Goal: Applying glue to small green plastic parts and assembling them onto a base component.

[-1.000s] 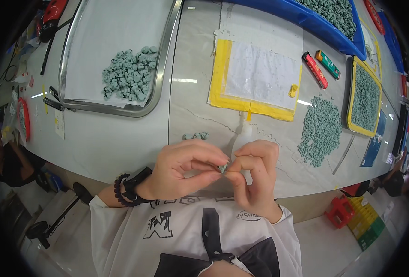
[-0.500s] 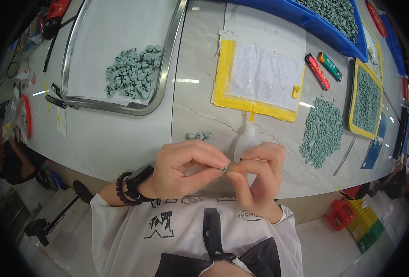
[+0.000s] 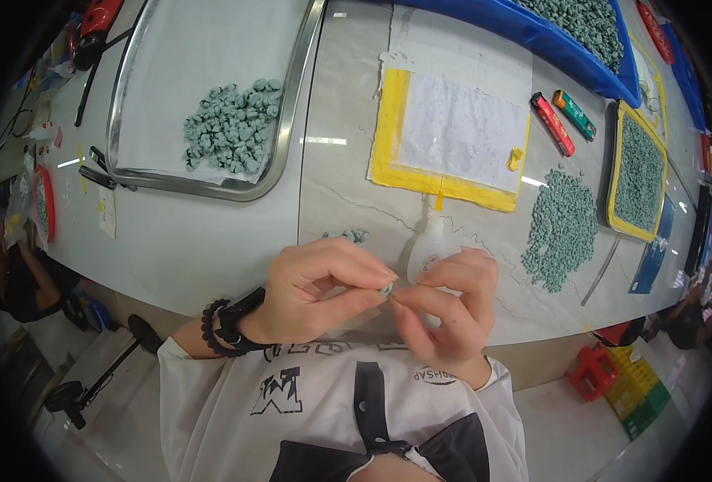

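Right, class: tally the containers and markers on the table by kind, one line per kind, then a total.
Steel tray: 1
Yellow-rimmed trays: 2
Blue bin: 1
Glue bottle: 1
Markers: 2
Total: 7
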Motion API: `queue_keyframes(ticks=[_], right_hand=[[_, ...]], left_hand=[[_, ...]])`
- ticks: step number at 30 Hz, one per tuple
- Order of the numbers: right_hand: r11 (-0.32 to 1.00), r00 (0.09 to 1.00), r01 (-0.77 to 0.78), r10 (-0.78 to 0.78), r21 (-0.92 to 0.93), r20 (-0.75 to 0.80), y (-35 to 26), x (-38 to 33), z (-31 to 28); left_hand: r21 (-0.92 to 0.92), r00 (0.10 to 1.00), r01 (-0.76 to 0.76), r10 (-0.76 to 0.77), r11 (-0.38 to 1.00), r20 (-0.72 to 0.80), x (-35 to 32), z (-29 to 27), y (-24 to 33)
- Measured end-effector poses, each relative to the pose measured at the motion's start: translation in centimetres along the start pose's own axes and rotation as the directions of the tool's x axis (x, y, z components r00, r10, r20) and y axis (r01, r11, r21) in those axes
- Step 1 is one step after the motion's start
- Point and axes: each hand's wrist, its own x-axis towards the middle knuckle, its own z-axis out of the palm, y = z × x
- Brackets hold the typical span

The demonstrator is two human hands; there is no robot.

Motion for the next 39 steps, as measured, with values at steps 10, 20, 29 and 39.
queue_keyframes(ticks=[10,20,29,39], right_hand=[[0.998,0.997,-0.060,0.059,-0.006,-0.041,-0.24,0.27,0.30],[0.998,0.999,-0.039,0.039,-0.057,0.005,-0.14,0.31,-0.12],[0.998,0.998,-0.047,0.049,-0.050,0.034,-0.21,0.39,-0.09],[0.996,0.997,-0.058,0.061,-0.073,0.041,-0.33,0.24,-0.29]], left_hand=[[0.036,0.999,-0.014,0.012,0.999,0.042,0.25,-0.36,0.38],[-0.076,0.999,0.036,-0.032,0.996,0.041,0.31,-0.26,0.16],[-0.152,0.996,0.081,-0.074,0.985,0.049,-0.07,-0.40,-0.20],[0.027,0.997,-0.004,0.002,1.000,0.083,0.16,-0.59,-0.09]])
